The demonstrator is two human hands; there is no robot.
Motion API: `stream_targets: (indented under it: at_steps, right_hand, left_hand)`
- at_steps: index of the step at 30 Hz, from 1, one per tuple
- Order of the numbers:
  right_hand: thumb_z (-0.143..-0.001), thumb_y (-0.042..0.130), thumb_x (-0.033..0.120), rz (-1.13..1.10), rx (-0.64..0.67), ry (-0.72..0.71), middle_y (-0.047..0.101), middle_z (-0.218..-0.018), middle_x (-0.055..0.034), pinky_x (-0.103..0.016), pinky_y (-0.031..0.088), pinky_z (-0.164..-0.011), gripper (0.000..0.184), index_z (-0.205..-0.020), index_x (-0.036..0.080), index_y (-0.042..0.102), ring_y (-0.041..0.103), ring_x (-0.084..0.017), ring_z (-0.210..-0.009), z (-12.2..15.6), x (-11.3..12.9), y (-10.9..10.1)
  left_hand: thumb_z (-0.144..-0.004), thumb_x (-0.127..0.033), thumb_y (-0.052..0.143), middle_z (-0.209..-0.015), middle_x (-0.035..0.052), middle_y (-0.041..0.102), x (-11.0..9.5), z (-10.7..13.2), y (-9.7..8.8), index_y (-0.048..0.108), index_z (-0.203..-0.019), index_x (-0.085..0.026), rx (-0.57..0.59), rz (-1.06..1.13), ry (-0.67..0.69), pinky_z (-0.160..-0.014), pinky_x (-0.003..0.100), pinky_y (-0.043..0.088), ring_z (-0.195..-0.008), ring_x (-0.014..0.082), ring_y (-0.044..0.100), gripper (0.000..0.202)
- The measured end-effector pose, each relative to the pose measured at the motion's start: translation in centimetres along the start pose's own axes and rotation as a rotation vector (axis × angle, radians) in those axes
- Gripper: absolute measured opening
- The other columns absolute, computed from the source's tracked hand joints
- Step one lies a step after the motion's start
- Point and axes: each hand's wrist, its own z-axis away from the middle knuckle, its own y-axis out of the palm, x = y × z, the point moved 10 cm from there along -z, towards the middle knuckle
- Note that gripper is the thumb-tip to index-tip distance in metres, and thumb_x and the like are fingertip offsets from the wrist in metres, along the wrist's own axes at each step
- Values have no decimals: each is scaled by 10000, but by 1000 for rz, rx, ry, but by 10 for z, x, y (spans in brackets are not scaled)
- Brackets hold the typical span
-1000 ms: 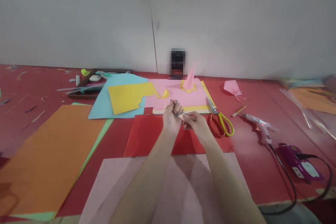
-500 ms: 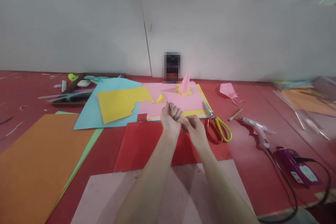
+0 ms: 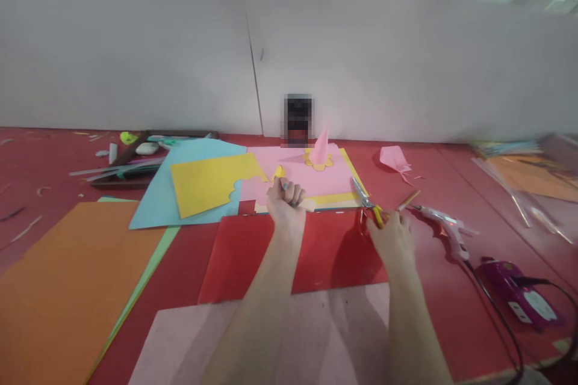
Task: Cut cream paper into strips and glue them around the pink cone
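My left hand [image 3: 286,201] is closed in a fist above the pink and red sheets. Whatever it may hold is hidden by the fingers. Yellow-handled scissors [image 3: 362,194] lie with their blades pointing away. My right hand [image 3: 394,237] is on their handles, thumb and bent fingers around the yellow loop, much of which it covers. Just beyond those fingers lies a pencil [image 3: 410,198]. A pink paper cone [image 3: 320,147] stands on a yellow scalloped paper piece [image 3: 321,165]. Close behind my left fist is a small yellow paper piece [image 3: 279,172].
At left are a cut yellow sheet [image 3: 210,183], a blue sheet [image 3: 153,204], an orange sheet [image 3: 67,277] and a tool tray [image 3: 121,183]. A glue gun [image 3: 447,228] and corded purple box [image 3: 519,292] sit at right. Behind stands a white partition [image 3: 158,42].
My right hand has left my left hand and moved right onto the scissors' handles. My left hand stays closed in nearly the same place. The scissors have not visibly moved.
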Motion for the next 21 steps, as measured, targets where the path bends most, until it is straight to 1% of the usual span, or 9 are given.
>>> stream_targets:
  at_steps: [3,5,8,10,13,15,17,19,21]
  right_hand:
    - [-629,591,264,-14,143,122,554,-1001,-216,-451,390,-804,373,-962,104,535,514,-364,-994,-7,-24,17]
    - [-610,592,286,-83,160,170,573,-943,-209,-483,394,-765,329,-890,124,528,540,-381,-933,-10,-29,23]
    - [-615,588,358,-211,148,182,593,-783,-142,-499,405,-710,253,-763,173,499,573,-362,-824,-13,-24,25]
    - [-662,550,419,-341,138,148,581,-702,-78,-440,437,-672,246,-740,199,473,590,-297,-750,-11,-12,23]
    - [-732,480,457,-645,159,28,537,-614,16,-319,469,-578,244,-789,222,452,577,-177,-591,3,25,21]
    - [-679,601,416,-1131,264,-76,506,-568,42,-289,463,-526,265,-783,218,459,543,-145,-513,20,61,25]
    - [-691,591,463,-1358,348,-14,391,-459,80,-228,364,-363,310,-652,226,395,400,-91,-351,35,78,37]
    - [-764,448,559,-1418,436,40,322,-423,88,-207,278,-289,368,-622,233,354,310,-78,-297,49,90,53]
    - [-752,418,625,-1287,521,-32,297,-398,92,-198,240,-265,418,-613,235,356,281,-77,-277,61,101,65]
  left_hand:
    - [-887,-219,353,-374,-90,118,-3,-2,-1,381,-505,-162,0,5,7,-360,190,139,-310,50,135,387]
    - [-892,-227,343,-375,-92,115,-3,-2,0,390,-512,-162,14,8,7,-361,189,137,-310,50,134,388]
    - [-889,-230,349,-372,-91,121,-9,-1,3,403,-521,-162,27,-2,33,-361,191,140,-310,51,137,379]
    - [-886,-226,354,-367,-89,128,-14,-1,4,410,-523,-163,14,-7,63,-360,196,145,-311,55,140,373]
    - [-888,-228,360,-368,-87,137,-20,-2,11,410,-524,-166,0,2,87,-361,201,153,-310,57,139,373]
    - [-894,-235,363,-373,-87,141,-22,-5,21,403,-519,-168,20,17,103,-363,203,157,-310,56,138,383]
    - [-903,-239,347,-375,-85,141,-26,-10,31,398,-511,-168,59,43,132,-366,204,158,-314,57,137,401]
    - [-907,-241,332,-376,-83,137,-30,-15,40,394,-508,-168,92,78,161,-369,205,162,-319,59,137,411]
    - [-906,-243,329,-378,-83,132,-35,-18,44,393,-509,-167,101,116,180,-373,204,163,-325,59,134,409]
